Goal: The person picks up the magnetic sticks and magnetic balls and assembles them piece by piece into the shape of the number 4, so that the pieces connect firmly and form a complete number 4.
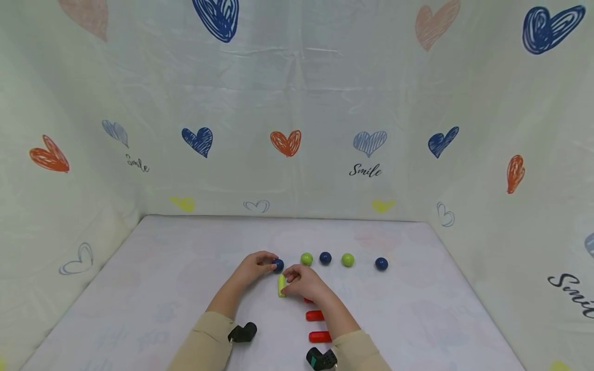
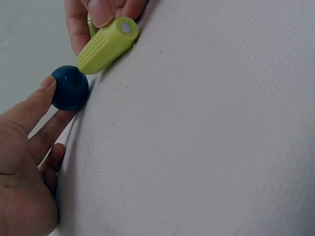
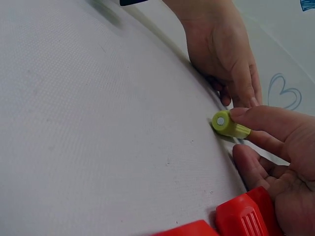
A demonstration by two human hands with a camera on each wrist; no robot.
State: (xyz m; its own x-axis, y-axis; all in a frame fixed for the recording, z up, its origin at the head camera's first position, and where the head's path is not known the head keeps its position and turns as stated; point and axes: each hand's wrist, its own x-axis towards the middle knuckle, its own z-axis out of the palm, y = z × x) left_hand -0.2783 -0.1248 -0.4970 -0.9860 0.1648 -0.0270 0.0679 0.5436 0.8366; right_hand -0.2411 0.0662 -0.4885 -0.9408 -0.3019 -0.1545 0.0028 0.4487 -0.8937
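Note:
My left hand (image 1: 252, 268) pinches a dark blue ball (image 2: 70, 88) between thumb and fingers, close over the white table. A short yellow-green magnetic rod (image 2: 106, 46), ribbed along its side and with a silver disc in its end, is pinched by my right hand (image 1: 304, 282). In the left wrist view the rod's far end meets the upper side of the ball. From the head, the rod points away from me, just below the ball. The right wrist view hides the ball behind the hands and rod.
To the right of the hands, two green balls (image 1: 347, 260) and two more blue balls (image 1: 381, 264) lie in a loose row. Several red rods (image 1: 315, 316) lie beside and partly under my right forearm. A white curtain (image 1: 325, 190) with printed hearts surrounds the table (image 1: 139, 288).

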